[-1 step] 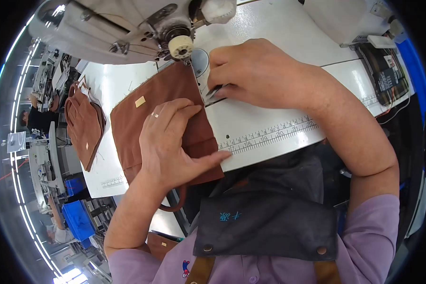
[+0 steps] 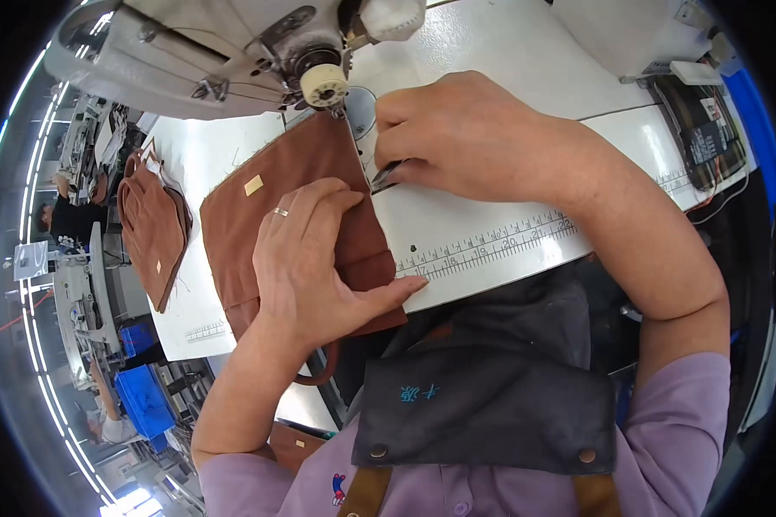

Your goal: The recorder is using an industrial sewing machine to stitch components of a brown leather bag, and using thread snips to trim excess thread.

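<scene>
A brown fabric bag piece [image 2: 306, 159] with a small gold label [image 2: 253, 185] lies under the head of a sewing machine [image 2: 224, 60]. My left hand [image 2: 306, 258] rests on it, fingers slightly bent and thumb stretched out past its right edge. Beside that edge, close to the needle area, my right hand [image 2: 466, 138] is closed around small thread snips [image 2: 388, 176]. Their dark metal tips point toward the fabric; the rest is hidden in my fingers. A brown strap loop [image 2: 321, 366] hangs below the piece.
More brown bag pieces [image 2: 153, 233] lie at the left of the white sewing table [image 2: 483, 202]. A ruler scale [image 2: 491, 247] runs along its front edge. A dark packet [image 2: 703, 129] lies at the right. Blue bins [image 2: 144, 401] and other people are farther left.
The snips and my right hand have shifted very slightly left. My left hand stays on the fabric, almost unmoved.
</scene>
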`<state>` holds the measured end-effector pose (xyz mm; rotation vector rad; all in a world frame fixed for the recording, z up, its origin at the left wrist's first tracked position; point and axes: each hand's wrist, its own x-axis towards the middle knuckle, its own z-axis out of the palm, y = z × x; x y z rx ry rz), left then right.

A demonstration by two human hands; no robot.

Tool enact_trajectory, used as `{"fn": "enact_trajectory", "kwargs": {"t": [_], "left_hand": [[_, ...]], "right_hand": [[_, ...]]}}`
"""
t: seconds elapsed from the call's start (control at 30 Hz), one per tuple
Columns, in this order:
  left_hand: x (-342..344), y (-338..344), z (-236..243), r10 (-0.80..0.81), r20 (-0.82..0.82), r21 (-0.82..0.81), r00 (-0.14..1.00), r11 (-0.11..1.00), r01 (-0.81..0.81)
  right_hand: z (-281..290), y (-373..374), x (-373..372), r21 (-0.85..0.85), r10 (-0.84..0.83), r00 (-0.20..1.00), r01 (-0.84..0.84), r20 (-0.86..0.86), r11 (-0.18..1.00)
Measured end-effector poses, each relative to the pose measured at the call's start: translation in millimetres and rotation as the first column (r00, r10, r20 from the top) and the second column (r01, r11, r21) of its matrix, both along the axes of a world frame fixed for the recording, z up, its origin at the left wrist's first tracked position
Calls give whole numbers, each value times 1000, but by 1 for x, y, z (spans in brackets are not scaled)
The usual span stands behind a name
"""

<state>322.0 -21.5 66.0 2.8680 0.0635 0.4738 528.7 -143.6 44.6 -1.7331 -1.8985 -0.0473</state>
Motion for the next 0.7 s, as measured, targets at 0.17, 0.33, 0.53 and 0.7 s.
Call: {"fn": "enact_trajectory", "kwargs": {"t": [0.17,0.33,0.53,0.7], "left_hand": [[17,-8,1,157,-90,155,984,978,-141],[27,2,-5,185,-67,216,980,962,-167],[28,11,-1,238,-200,-3,950,970,-244],[13,25,-11,144,-106,-442,984,879,-176]], "right_hand": [[0,1,-5,14,9,1000,-9,11,1000],[-6,4,-4,71,-6,999,4,33,997],[-10,3,-4,81,-16,998,11,56,997],[-7,6,-7,74,-5,1000,4,6,997]]}}
